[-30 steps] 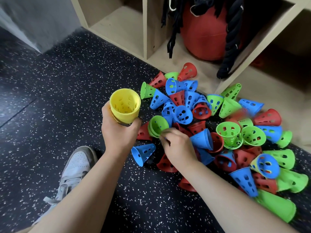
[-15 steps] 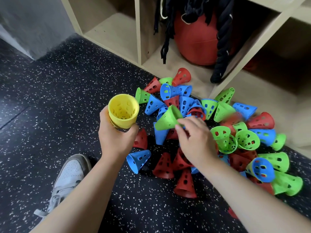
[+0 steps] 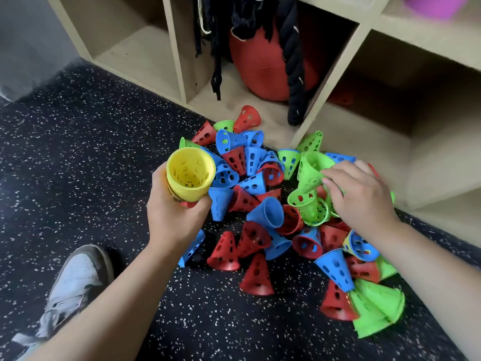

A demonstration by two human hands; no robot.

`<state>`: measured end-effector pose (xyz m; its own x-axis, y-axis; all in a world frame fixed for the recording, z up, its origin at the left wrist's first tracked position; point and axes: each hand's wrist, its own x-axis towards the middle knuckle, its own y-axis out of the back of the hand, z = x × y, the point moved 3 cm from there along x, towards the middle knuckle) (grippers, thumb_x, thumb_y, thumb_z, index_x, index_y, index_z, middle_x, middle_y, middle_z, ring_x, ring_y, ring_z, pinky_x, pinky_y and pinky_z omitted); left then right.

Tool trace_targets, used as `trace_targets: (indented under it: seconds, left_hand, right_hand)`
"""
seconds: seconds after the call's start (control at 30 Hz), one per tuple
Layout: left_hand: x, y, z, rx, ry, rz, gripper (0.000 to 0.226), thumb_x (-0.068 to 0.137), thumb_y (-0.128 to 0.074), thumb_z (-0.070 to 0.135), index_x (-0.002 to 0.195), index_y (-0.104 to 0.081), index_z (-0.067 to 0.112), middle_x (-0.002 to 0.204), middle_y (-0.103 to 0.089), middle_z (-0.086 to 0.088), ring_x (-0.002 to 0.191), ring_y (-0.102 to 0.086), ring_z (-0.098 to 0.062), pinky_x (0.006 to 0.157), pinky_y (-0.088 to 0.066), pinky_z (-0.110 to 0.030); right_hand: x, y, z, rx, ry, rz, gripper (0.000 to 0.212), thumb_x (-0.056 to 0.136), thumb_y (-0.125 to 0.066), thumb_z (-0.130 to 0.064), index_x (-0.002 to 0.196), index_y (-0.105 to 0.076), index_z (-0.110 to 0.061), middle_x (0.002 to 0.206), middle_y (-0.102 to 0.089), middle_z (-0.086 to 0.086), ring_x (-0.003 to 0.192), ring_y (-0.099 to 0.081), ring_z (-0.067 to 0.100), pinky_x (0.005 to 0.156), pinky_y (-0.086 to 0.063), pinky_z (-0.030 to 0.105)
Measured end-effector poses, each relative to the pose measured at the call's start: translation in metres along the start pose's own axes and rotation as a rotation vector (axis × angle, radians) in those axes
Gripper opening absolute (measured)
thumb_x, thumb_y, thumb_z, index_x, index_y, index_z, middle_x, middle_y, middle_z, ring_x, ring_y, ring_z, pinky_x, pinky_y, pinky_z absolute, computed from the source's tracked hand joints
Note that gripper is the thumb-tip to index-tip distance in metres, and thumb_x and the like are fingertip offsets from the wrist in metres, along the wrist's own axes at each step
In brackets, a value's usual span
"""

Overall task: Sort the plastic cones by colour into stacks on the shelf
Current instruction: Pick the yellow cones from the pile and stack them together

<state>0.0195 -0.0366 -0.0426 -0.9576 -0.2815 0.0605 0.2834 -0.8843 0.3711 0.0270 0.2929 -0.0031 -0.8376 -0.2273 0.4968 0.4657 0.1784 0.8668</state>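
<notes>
My left hand grips a stack of yellow cones, open end facing me, held above the left edge of the pile. A heap of red, blue and green perforated cones lies on the floor in front of the shelf. My right hand is over the right side of the heap, its fingers pinching a green cone that sits among other green cones. A stack of green cones lies at the near right.
The speckled black floor stretches to the left and near side. My shoe rests at the lower left. A red ball and hanging black ropes fill the middle shelf compartment; the left compartment holds nothing.
My right hand carried the green cone from the middle of the pile over to the green cones on the right. The left hand kept the yellow stack in place.
</notes>
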Motion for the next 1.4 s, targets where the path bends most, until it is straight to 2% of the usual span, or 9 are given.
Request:
trace_targets:
  seconds: [0.13,0.23,0.47,0.6,0.73,0.97,1.13,1.27,1.4]
  left_hand:
    - [-0.009,-0.011,0.009,0.023,-0.039,-0.068,0.071,0.072,-0.079,0.013,0.125,-0.044,0.046,0.111,-0.062,0.020,0.096,-0.062,-0.008,0.087,-0.055,-0.041]
    - [-0.014,-0.017,0.016,0.026,-0.057,-0.109,0.071,0.068,-0.078,0.021,0.128,-0.045,0.041,0.115,-0.063,0.016,0.100,-0.064,-0.012,0.089,-0.055,-0.043]
    - [-0.020,-0.043,0.050,-0.037,-0.123,-0.190,0.069,0.070,-0.081,0.014,0.117,-0.046,0.050,0.112,-0.063,0.015,0.100,-0.062,-0.005,0.089,-0.053,-0.035]
    - [-0.022,-0.071,0.083,-0.063,-0.165,-0.260,0.072,0.068,-0.080,0.005,0.124,-0.049,0.038,0.112,-0.061,0.027,0.104,-0.059,0.005,0.087,-0.048,-0.015]
    - [-0.025,-0.101,0.127,-0.089,-0.237,-0.343,0.073,0.069,-0.082,0.009,0.127,-0.049,0.037,0.114,-0.060,0.024,0.108,-0.058,0.002,0.091,-0.047,-0.018]
    - [-0.030,-0.133,0.209,-0.136,-0.365,-0.411,0.071,0.072,-0.083,0.012,0.123,-0.048,0.047,0.111,-0.061,0.029,0.104,-0.061,0.002,0.081,-0.047,-0.011]
    - [-0.023,-0.138,0.253,-0.103,-0.441,-0.463,0.080,0.070,-0.087,0.019,0.134,-0.044,0.039,0.110,-0.065,0.021,0.097,-0.063,0.000,0.075,-0.048,-0.011]
    - [-0.010,-0.135,0.287,-0.079,-0.428,-0.449,0.086,0.061,-0.094,0.028,0.126,-0.038,0.039,0.108,-0.065,0.011,0.086,-0.067,-0.004,0.068,-0.054,-0.019]
    - [0.003,-0.140,0.328,-0.042,-0.502,-0.340,0.082,0.054,-0.096,0.035,0.113,-0.039,0.034,0.098,-0.067,0.016,0.082,-0.065,0.003,0.067,-0.058,-0.028]
  right_hand:
    - [-0.018,-0.012,0.008,0.009,0.019,-0.188,0.015,0.084,-0.077,-0.007,0.099,-0.077,-0.010,0.093,-0.070,0.003,0.081,-0.057,0.031,0.062,-0.053,0.035]
    - [-0.020,-0.015,0.011,0.066,-0.078,-0.412,0.031,0.088,-0.071,-0.022,0.118,-0.073,-0.017,0.110,-0.067,-0.005,0.102,-0.055,0.022,0.076,-0.049,0.031]
    - [0.023,0.045,0.031,0.415,-0.299,-0.157,0.025,0.084,-0.074,-0.018,0.109,-0.075,-0.020,0.101,-0.065,-0.011,0.071,-0.054,0.007,0.074,-0.044,0.022]
    - [0.051,0.088,0.032,0.555,-0.262,-0.086,0.028,0.081,-0.077,-0.020,0.109,-0.074,-0.021,0.101,-0.063,-0.015,0.077,-0.057,0.012,0.062,-0.043,0.018]
    - [0.073,0.131,0.028,0.633,-0.192,-0.064,0.035,0.079,-0.082,-0.013,0.112,-0.073,-0.019,0.105,-0.063,-0.011,0.082,-0.058,0.016,0.054,-0.053,0.031]
    - [0.073,0.179,0.043,0.609,-0.044,-0.016,0.040,0.078,-0.081,-0.017,0.117,-0.072,-0.018,0.117,-0.065,-0.008,0.100,-0.063,0.015,0.069,-0.057,0.028]
    - [0.064,0.190,0.064,0.420,0.012,0.269,0.031,0.083,-0.077,-0.013,0.114,-0.073,-0.006,0.117,-0.070,0.000,0.111,-0.064,0.014,0.097,-0.051,0.028]
    - [0.069,0.196,0.078,0.378,-0.091,0.376,0.051,0.080,-0.078,-0.014,0.128,-0.063,-0.008,0.117,-0.071,0.002,0.107,-0.067,0.013,0.093,-0.052,0.029]
    - [0.083,0.198,0.097,0.508,-0.238,0.336,0.083,0.079,-0.080,-0.013,0.148,-0.039,-0.033,0.121,-0.070,0.003,0.110,-0.066,0.011,0.095,-0.052,0.029]
